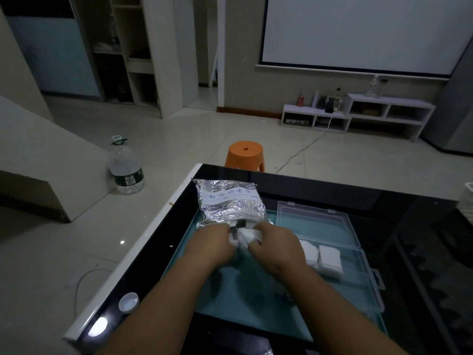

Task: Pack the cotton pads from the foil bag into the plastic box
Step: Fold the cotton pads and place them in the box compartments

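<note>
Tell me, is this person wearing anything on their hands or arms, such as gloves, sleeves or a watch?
The left hand and right hand have no gloves. No watch, bracelet or ring shows, though the light is dim. No sleeve reaches into view.

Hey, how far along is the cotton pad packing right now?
Done: two white stacks already sit in the open plastic box. In hand: the left hand holds the foil bag at its mouth while the right hand grips cotton pads there. Left: the bag looks bulky, so more pads likely remain.
</note>
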Motion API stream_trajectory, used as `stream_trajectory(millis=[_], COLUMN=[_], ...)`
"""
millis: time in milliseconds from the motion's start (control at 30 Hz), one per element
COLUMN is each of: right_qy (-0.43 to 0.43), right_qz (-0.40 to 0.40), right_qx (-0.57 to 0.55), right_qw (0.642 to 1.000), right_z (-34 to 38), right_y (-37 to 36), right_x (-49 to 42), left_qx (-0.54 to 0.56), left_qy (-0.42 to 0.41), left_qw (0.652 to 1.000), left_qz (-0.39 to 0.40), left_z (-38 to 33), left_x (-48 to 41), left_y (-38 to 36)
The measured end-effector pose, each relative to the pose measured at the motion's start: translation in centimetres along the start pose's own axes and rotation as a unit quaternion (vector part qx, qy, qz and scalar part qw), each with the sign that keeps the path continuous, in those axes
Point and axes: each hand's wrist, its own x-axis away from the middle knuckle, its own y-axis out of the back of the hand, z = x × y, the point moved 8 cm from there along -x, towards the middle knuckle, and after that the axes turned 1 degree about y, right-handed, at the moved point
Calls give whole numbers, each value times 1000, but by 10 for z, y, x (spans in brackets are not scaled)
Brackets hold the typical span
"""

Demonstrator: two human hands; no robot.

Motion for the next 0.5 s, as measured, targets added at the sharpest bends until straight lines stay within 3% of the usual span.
stream_trajectory(millis=[133,200,267,400,433,500], right_qy=[-80,-109,-152,-216,-225,-241], right_qz=[-18,-32,-53,-56,-58,-67], right_qx=[-161,-235,-324,-476,-499,-539], right_qw=[984,965,932,851,835,804], right_z=[-21,-32,-46,-62,-65,-71], right_y=[17,22,28,35,37,41], right_x=[-3,-3,-1,2,2,3], left_qx=[156,292,455,707,729,744], left_qy=[45,96,159,246,251,248], left_qw=[987,951,874,653,623,601], left_qz=[21,33,58,120,133,154], left_z=[2,2,-3,-19,-23,-31], left_x=[-1,1,4,9,8,8], left_y=[-1,-6,-16,-37,-40,-43])
